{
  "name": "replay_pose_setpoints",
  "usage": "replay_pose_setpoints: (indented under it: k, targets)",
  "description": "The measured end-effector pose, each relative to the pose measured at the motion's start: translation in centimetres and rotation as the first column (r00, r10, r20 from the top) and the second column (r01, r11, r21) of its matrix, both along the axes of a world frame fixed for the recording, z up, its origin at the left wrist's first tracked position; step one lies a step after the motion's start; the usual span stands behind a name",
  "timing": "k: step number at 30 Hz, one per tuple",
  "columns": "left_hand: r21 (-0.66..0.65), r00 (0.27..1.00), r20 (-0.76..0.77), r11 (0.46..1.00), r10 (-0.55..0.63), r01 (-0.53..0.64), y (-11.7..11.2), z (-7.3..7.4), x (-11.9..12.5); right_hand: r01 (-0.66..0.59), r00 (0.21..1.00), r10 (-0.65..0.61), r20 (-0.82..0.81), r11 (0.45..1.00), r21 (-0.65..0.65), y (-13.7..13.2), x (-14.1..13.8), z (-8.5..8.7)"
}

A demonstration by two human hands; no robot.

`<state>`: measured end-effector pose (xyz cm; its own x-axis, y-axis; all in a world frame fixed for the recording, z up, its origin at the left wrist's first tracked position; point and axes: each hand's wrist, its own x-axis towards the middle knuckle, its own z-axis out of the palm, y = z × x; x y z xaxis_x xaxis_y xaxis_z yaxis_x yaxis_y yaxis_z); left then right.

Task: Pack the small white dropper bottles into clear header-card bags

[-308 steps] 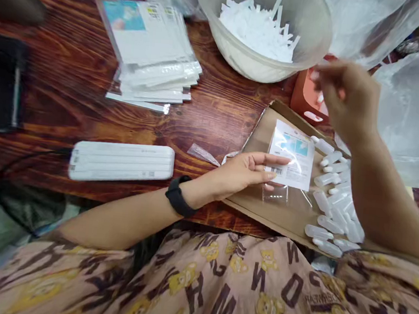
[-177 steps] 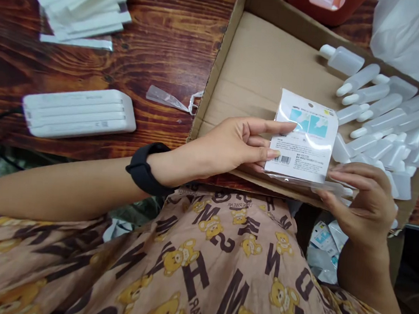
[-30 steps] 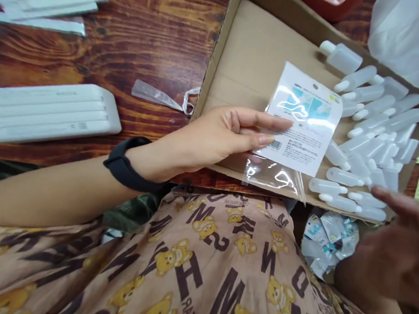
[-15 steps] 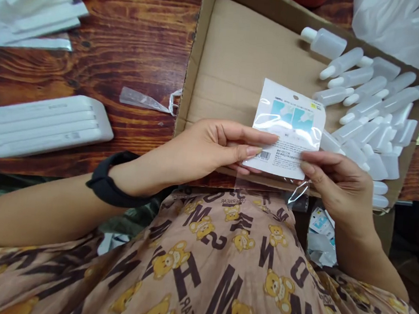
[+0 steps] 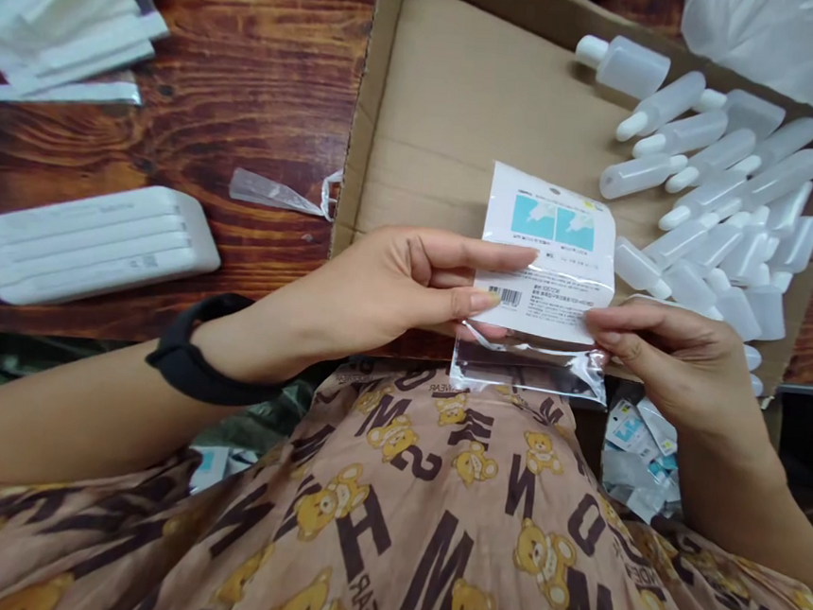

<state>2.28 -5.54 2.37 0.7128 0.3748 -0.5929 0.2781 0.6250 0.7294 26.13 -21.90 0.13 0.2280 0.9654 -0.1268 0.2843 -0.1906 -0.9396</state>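
Note:
Between my hands is a printed card in a clear plastic bag (image 5: 558, 280), with two blue pictures and a barcode on the side facing me. My left hand (image 5: 423, 283) pinches its left edge, thumb by the barcode and index finger stretched across the print. At the lower right corner, my right hand (image 5: 679, 357) grips the bag between thumb and fingers. The bag's clear flap (image 5: 529, 371) hangs below the card towards my lap. Whether anything lies behind the card is hidden.
A cardboard tray (image 5: 354, 139) holds several translucent bottles with white caps (image 5: 695, 178) at its right. To the left lie a stack of white packets (image 5: 91, 244) and plastic sleeves (image 5: 68, 19). Packaged cards (image 5: 640, 439) sit below table level, near my right forearm.
The card has shifted slightly left and tilted, so its glare is gone and the blue pictures show clearly. More of the clear flap is spread out below it. Both hands keep their hold.

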Motion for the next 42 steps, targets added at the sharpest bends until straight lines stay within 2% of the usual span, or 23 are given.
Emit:
replay_pose_setpoints:
  k: [3, 5, 7, 9, 11, 13, 14, 16, 18, 20, 23, 26, 30, 36, 42]
  targets:
    - [-0.027, 1.000, 0.010, 1.000, -0.006, 0.006, 0.0, 0.0, -0.2, -0.125, 0.990, 0.122, 0.064, 0.991, 0.038, -0.2, 0.9, 0.3]
    - [-0.042, 0.999, 0.032, 0.999, -0.003, 0.005, 0.2, -0.1, -0.4, -0.254, 0.959, 0.242, 0.150, 0.965, 0.069, -0.4, 1.6, 0.7]
    - [-0.053, 0.999, 0.047, 0.999, 0.006, -0.004, 0.3, -0.2, -0.5, -0.405, 0.888, 0.374, 0.267, 0.911, 0.071, -0.6, 2.1, 1.2]
    - [-0.060, 0.998, 0.053, 0.998, 0.018, -0.014, 0.4, -0.3, -0.6, -0.500, 0.807, 0.433, 0.402, 0.862, 0.075, -1.0, 2.1, 1.4]
    - [-0.065, 0.997, 0.068, 0.998, 0.024, -0.020, 0.4, -0.4, -0.5, -0.510, 0.742, 0.350, 0.571, 0.849, 0.142, -1.4, 1.8, 1.2]
    - [-0.064, 0.997, 0.078, 0.998, 0.025, -0.020, 0.3, -0.5, -0.3, -0.496, 0.670, 0.169, 0.723, 0.827, 0.267, -1.7, 1.3, 0.5]
    - [-0.061, 0.997, 0.078, 0.998, 0.024, -0.019, 0.2, -0.5, -0.3, -0.500, 0.636, 0.088, 0.767, 0.804, 0.322, -1.8, 1.1, 0.0]
    - [-0.063, 0.997, 0.071, 0.998, 0.015, -0.011, 0.1, -0.6, -0.2, -0.508, 0.611, 0.013, 0.792, 0.773, 0.379, -1.9, 1.0, -0.9]
    - [-0.070, 0.999, 0.054, 0.998, 0.001, 0.002, -0.1, -0.7, -0.3, -0.477, 0.650, 0.020, 0.760, 0.789, 0.387, -1.9, 1.1, -1.5]
    - [-0.078, 0.999, 0.039, 0.997, -0.006, 0.009, -0.2, -0.9, -0.4, -0.438, 0.688, 0.063, 0.723, 0.831, 0.344, -1.7, 1.2, -1.5]
    - [-0.085, 0.999, 0.039, 0.996, 0.008, -0.005, -0.3, -1.4, -0.6, -0.394, 0.645, 0.026, 0.764, 0.868, 0.303, -1.4, 0.5, -0.7]
    - [-0.077, 0.998, 0.059, 0.997, 0.007, -0.003, -0.3, -1.8, -0.6, -0.415, 0.582, -0.019, 0.813, 0.853, 0.317, -1.1, -1.2, 0.6]
    - [-0.061, 0.996, 0.083, 0.997, -0.045, 0.050, -0.1, -2.1, -0.7, -0.538, 0.543, 0.135, 0.829, 0.814, 0.219, 0.2, -3.9, 2.1]
    - [-0.098, 0.978, 0.168, 0.985, -0.126, 0.144, 0.6, -2.6, -1.0, -0.418, 0.618, 0.210, 0.757, 0.904, 0.090, 3.4, -5.4, 3.2]
    - [-0.116, 0.978, 0.168, 0.983, -0.125, 0.146, 0.7, -2.9, -1.0, -0.355, 0.638, 0.237, 0.732, 0.935, 0.006, 5.0, -5.4, 3.0]
